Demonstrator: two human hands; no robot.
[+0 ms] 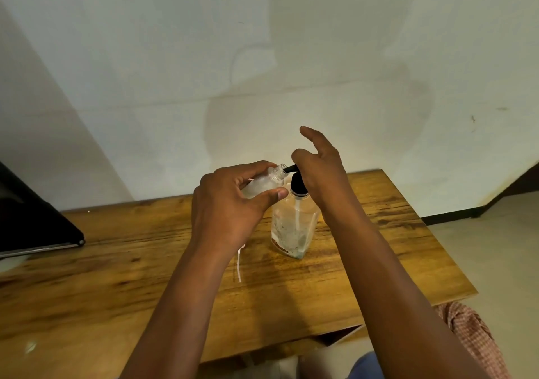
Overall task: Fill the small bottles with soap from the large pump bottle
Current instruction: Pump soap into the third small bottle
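Observation:
A large clear pump bottle with a black pump head stands on the wooden table. My left hand grips a small frosted bottle, tilted, with its open neck held against the black spout. My right hand rests on top of the pump head, its index finger raised and straight; the other fingers lie over the pump. The large bottle holds only a little liquid near its base.
A thin white tube, partly hidden under my left wrist, lies on the table. A dark flat device sits at the left edge. A white wall rises just behind the table. Checked cloth hangs at lower right.

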